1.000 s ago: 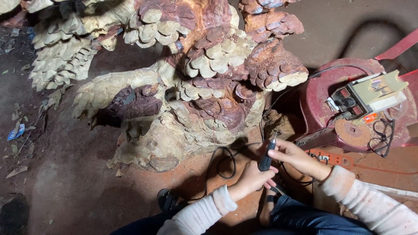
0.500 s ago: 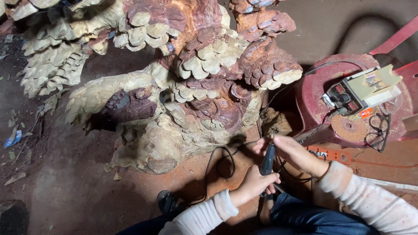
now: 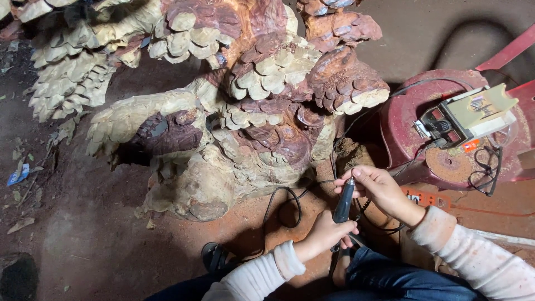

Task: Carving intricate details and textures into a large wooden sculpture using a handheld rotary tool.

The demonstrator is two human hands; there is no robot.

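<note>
Both hands on a slim carving handpiece, beside a big scaled wood sculpture.

The large red-and-cream carved wooden sculpture with overlapping scales (image 3: 245, 106) sits on the reddish earth floor (image 3: 83, 234), slightly lower in view than half a second ago; the round red plastic stool (image 3: 412, 111) carries a cream and black control box (image 3: 468, 114). The dark pen-shaped rotary handpiece (image 3: 343, 203) stands upright near the sculpture's base, now lifted higher. The right hand (image 3: 379, 189) pinches its tip with pressed fingers; the left hand (image 3: 326, 234) has its grip wrapped shut round the lower body.
</note>
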